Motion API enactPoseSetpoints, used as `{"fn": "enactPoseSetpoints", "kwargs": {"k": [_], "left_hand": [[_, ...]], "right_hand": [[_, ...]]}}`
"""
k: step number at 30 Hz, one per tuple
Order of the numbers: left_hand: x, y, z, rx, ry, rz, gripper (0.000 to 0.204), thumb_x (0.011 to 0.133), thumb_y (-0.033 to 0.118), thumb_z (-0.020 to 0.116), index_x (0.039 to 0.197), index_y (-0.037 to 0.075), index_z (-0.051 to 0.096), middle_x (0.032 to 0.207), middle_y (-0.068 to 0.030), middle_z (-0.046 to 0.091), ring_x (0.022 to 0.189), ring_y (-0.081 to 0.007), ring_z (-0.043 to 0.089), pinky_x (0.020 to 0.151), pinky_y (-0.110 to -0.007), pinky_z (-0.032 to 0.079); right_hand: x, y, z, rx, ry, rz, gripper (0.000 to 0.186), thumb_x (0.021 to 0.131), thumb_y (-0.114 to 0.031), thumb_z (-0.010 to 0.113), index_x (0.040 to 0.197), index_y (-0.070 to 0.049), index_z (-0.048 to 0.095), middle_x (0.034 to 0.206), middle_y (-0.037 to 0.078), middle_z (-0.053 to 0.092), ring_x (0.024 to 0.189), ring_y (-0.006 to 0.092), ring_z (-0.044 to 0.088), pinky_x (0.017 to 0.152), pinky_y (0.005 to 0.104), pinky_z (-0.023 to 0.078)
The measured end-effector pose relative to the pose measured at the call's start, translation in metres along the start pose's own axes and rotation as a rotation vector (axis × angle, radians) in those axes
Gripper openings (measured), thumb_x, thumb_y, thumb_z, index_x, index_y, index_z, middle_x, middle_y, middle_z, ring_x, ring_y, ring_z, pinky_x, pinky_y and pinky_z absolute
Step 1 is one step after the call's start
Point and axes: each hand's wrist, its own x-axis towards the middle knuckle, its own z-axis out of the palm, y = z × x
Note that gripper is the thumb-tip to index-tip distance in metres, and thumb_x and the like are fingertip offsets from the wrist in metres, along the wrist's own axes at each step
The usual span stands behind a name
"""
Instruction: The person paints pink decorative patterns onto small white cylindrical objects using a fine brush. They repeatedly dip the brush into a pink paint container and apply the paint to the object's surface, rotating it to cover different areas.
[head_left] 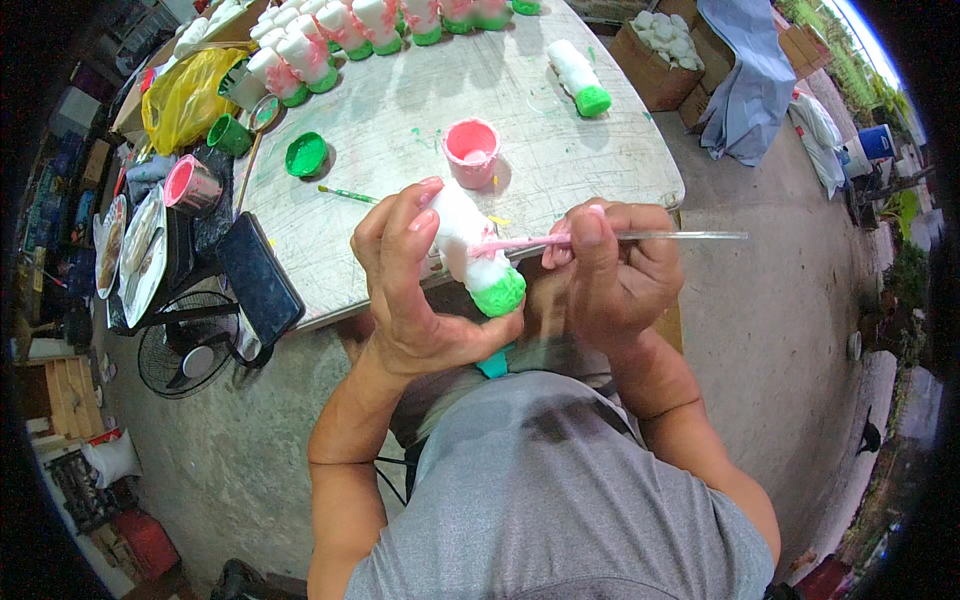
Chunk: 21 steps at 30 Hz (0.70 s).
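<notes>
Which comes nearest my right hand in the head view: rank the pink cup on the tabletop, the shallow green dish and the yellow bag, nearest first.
From the right hand:
1. Pink cup: ahead and slightly left.
2. Shallow green dish: farther left on the tabletop.
3. Yellow bag: farthest left, toward the view's upper left.

The piece (457, 216) is white, pink and green, the cup (471, 177) pink.
</notes>
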Motion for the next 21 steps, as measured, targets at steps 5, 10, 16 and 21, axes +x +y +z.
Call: {"fn": "enactPoseSetpoints", "kwargs": {"k": [5, 10, 16, 21], "left_hand": [[-0.002, -0.002, 0.002, -0.023, 0.007, -0.009, 0.116, 0.058, 0.02, 0.092, 0.154, 0.01, 0.028, 0.141, -0.0259, 0.049, 0.129, -0.0391, 0.052, 0.11, -0.051, 0.042], [-0.002, 0.0, 0.002, -0.065, 0.006, -0.015, 0.116, 0.058, 0.02, 0.092, 0.154, 0.009, 0.027, 0.141, -0.0258, 0.049, 0.129, -0.0392, 0.052, 0.11, -0.052, 0.042], [-0.005, -0.005, 0.002, -0.127, 0.005, -0.04, 0.118, 0.056, 0.022, 0.093, 0.154, 0.009, 0.028, 0.143, -0.0254, 0.048, 0.131, -0.039, 0.052, 0.111, -0.053, 0.041], [-0.008, -0.007, 0.004, -0.225, 0.016, -0.041, 0.122, 0.054, 0.024, 0.094, 0.156, 0.01, 0.028, 0.145, -0.0254, 0.048, 0.132, -0.0388, 0.051, 0.109, -0.051, 0.04]], "right_hand": [[0.004, 0.001, -0.001, 0.138, 0.061, 0.119, 0.012, 0.099, -0.001, 0.068, 0.1, 0.001, 0.055, 0.086, 0.012, 0.07, 0.066, 0.0103, 0.066, 0.059, 0.0242, 0.057], [0.008, 0.004, -0.002, 0.167, 0.068, 0.193, 0.013, 0.101, -0.004, 0.067, 0.1, 0.0, 0.055, 0.083, 0.01, 0.069, 0.067, 0.0096, 0.065, 0.059, 0.0244, 0.055], [0.01, 0.002, -0.008, 0.132, -0.017, -0.01, 0.018, 0.101, -0.01, 0.069, 0.101, -0.001, 0.053, 0.076, 0.011, 0.068, 0.071, 0.0148, 0.067, 0.063, 0.0315, 0.056], [0.008, 0.007, -0.019, -0.171, -0.234, -0.328, 0.025, 0.097, -0.016, 0.075, 0.104, -0.003, 0.054, 0.08, 0.013, 0.07, 0.075, 0.0256, 0.071, 0.067, 0.0358, 0.058]]}}
